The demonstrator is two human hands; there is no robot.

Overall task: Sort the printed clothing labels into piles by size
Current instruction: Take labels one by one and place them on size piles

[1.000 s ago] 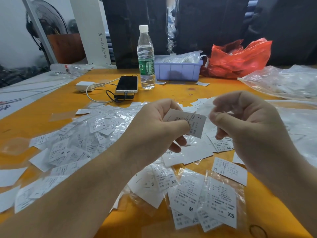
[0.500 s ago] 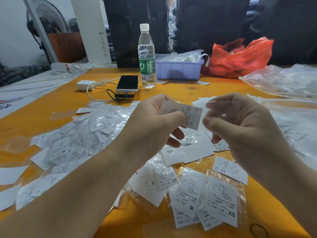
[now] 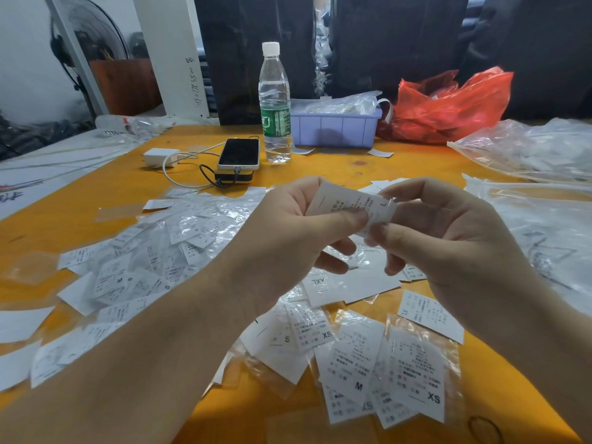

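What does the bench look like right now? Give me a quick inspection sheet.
Surface: orange table, largely covered in labels.
Job's things: L label held between both hands; loose label heap at left; bagged M label and XS label near front.
Clutter: water bottle, purple bin, red bag, clear bags.
Grippers: left hand pinches the label; right hand grips its other end.
Cables: white cable from charger; phone on power bank.
Surroundings: fan, dark backdrop.
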